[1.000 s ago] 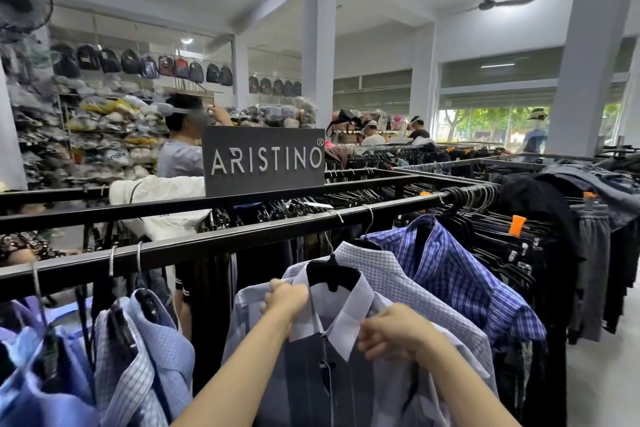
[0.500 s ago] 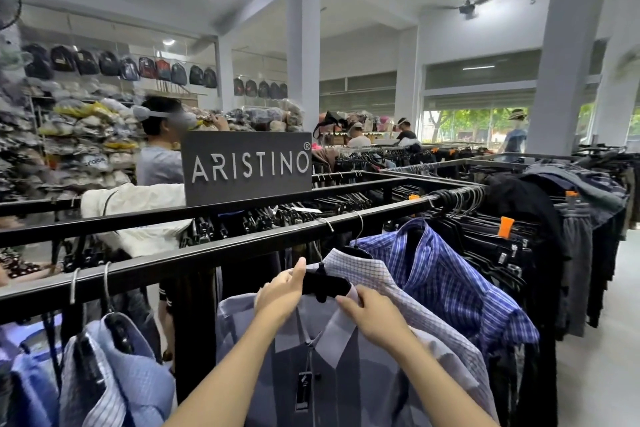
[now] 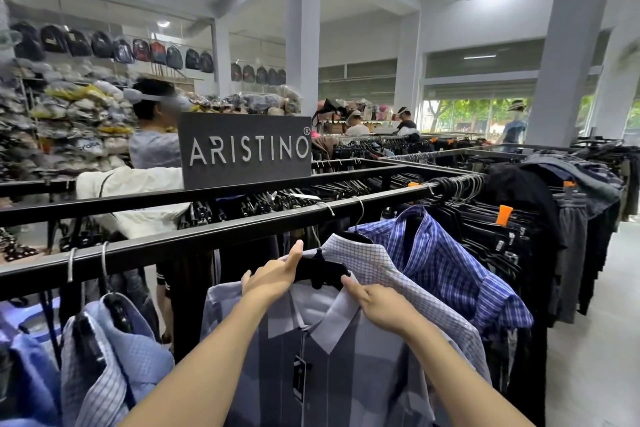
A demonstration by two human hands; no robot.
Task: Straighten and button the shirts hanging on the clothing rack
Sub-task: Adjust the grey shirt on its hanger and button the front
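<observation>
Grey striped shirt (image 3: 346, 367) hung at the rail's (image 3: 194, 246) near edge. The left hand (image 3: 273, 279) gripped the hanger (image 3: 322, 272), steadying it; the right hand (image 3: 381, 308) pinched the collar (image 3: 337, 322) to straighten it.

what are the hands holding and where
Left hand grips the black plastic hanger at its left shoulder; right hand pinches the grey striped shirt by its collar.

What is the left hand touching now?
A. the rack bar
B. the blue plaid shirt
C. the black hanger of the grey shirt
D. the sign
C: the left hand rests on the black hanger at the grey shirt collar.
</observation>
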